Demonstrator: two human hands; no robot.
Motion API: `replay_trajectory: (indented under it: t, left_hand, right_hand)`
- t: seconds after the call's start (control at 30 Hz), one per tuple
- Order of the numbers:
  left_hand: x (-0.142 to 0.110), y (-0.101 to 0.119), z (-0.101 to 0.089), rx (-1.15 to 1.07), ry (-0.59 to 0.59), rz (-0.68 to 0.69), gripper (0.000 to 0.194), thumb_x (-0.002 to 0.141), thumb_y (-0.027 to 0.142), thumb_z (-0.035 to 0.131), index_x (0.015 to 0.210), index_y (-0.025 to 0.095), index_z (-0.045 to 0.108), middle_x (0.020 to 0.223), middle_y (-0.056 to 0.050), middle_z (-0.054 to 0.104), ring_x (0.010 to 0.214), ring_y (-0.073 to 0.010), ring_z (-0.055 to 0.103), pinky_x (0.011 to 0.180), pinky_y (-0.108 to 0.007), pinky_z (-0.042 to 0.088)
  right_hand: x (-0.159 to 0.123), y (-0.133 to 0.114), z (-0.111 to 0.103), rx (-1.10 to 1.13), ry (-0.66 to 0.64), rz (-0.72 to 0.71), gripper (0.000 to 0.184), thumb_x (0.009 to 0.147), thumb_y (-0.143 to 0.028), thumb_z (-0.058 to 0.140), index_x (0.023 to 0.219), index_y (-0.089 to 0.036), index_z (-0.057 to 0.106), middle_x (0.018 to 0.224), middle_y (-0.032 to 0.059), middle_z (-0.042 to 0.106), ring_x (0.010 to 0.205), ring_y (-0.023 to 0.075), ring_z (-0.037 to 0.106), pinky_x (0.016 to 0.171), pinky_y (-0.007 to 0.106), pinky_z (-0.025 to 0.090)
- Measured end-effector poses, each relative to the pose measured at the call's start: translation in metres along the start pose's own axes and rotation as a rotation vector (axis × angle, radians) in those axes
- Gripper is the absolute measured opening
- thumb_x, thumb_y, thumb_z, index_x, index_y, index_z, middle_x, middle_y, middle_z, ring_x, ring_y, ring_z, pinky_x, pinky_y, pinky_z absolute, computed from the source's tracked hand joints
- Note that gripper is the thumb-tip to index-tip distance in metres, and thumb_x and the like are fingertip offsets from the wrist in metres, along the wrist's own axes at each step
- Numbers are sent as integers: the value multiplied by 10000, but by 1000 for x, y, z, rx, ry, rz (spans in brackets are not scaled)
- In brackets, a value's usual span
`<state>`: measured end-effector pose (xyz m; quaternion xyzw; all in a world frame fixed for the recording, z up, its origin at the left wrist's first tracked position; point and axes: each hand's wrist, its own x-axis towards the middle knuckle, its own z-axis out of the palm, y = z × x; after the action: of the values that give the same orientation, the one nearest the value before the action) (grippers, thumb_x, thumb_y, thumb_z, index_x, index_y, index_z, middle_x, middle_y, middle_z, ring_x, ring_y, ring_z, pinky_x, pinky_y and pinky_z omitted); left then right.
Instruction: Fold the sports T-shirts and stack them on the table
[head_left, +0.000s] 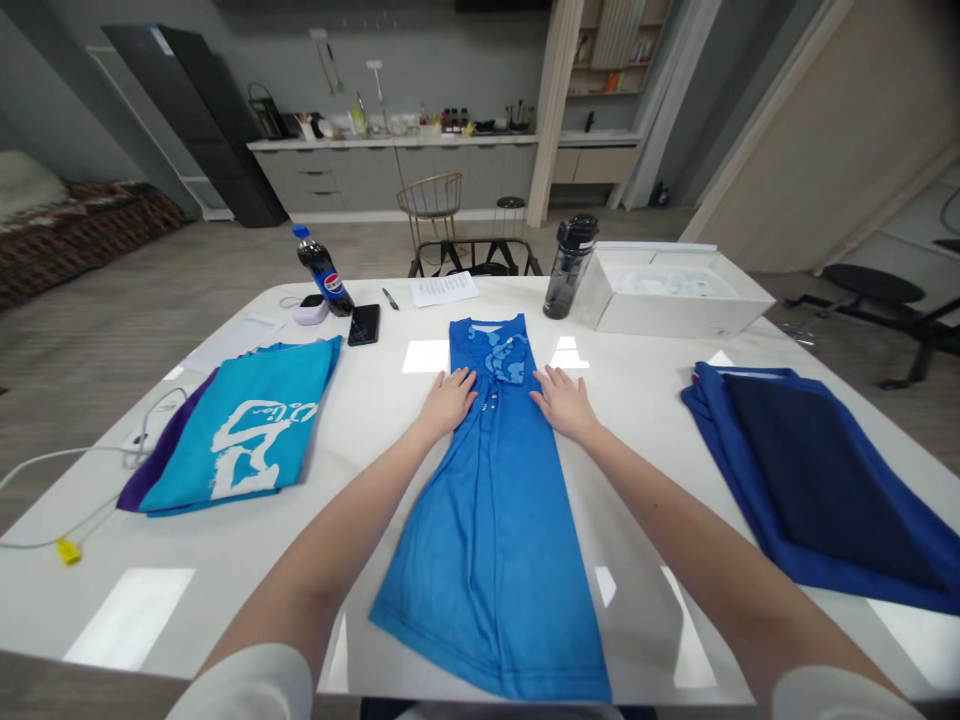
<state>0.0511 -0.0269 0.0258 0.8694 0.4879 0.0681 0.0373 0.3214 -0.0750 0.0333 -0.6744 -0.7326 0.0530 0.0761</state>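
Observation:
A blue garment lies lengthwise on the white table in front of me, its upper part narrow and its hem spread wide near the front edge. Lighter blue patterning shows near its top. My left hand rests on the garment's left edge, fingers stretched out over the gathered cloth. On the opposite side, my right hand lies flat with fingers extended, the fingertips touching the right edge. Creases run down the cloth from between the hands.
Folded turquoise and purple clothes lie left, near a white cable. Dark blue folded clothes lie right. Along the back stand a cola bottle, a phone, papers, a dark water bottle and a white box.

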Motion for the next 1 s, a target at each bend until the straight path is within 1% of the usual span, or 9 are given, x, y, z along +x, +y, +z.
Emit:
replay_trajectory:
  t: [0.13,0.23,0.3,0.47,0.63,0.7,0.8,0.9,1.0]
  left_hand:
    - [-36,21,-3,-27,-13,63,508,1066,408,363,1479,155,517,1575,-145,481,1483,-268,418,1260,-477,249]
    - [-61,36,-3,-56,-18,16,602,1036,498,433,1504,119,470,1573,-188,469,1486,-297,409,1252,-493,250]
    - [-76,46,-5,-75,-11,-40,611,1025,474,471,1519,114,437,1568,-197,472,1462,-303,439,1227,-483,288]
    - [-120,62,-18,-80,54,-200,525,1022,349,489,1510,167,421,1468,-162,574,1300,-279,575,1067,-415,425]
    - [-176,64,-31,-37,40,-396,462,1008,418,517,1387,153,514,1273,-162,664,1162,-292,624,953,-401,442]
    - [-200,63,-34,-34,26,-442,419,1005,448,521,1296,148,563,1201,-150,684,1110,-283,643,920,-386,440]
    - [-234,64,-38,-13,-8,-494,373,1002,476,524,1158,149,611,1101,-131,712,1043,-287,668,882,-388,434]
    - [-258,66,-41,21,-67,-537,346,1005,482,513,1024,163,648,998,-115,729,975,-288,686,854,-387,426]
    - [-275,67,-47,18,-110,-527,330,1008,441,506,873,184,661,949,-105,730,948,-277,692,813,-365,417]
  right_hand:
    - [-42,-36,9,84,-9,-77,623,1072,-568,234,1592,-260,389,1680,92,301,1544,298,268,1217,637,205]
    - [-67,-54,22,57,-24,-100,637,1058,-616,241,1601,-309,370,1686,61,291,1557,319,224,1214,683,130]
    - [-75,-58,28,34,-7,-99,637,1055,-621,255,1607,-320,356,1690,55,281,1562,320,204,1218,682,97]
    - [-76,-58,27,37,15,-97,619,1056,-601,286,1592,-309,386,1682,72,306,1547,330,222,1205,683,112]
    - [-82,-68,12,27,119,-100,483,1072,-465,357,1420,-215,580,1487,161,547,1371,323,443,1170,616,200]
    - [-85,-80,5,27,135,-165,409,1073,-394,380,1332,-210,637,1355,164,622,1255,302,515,1118,525,282]
    - [-83,-107,0,47,71,-308,345,1061,-324,429,1317,-244,646,1248,138,648,1157,277,555,993,418,360]
    - [-76,-137,2,43,-13,-423,356,1036,-273,490,1367,-286,622,1230,113,637,1126,263,575,922,380,379]
    - [-68,-156,6,15,-43,-455,294,1026,-256,517,1261,-263,692,1193,109,641,1099,260,591,896,372,386]
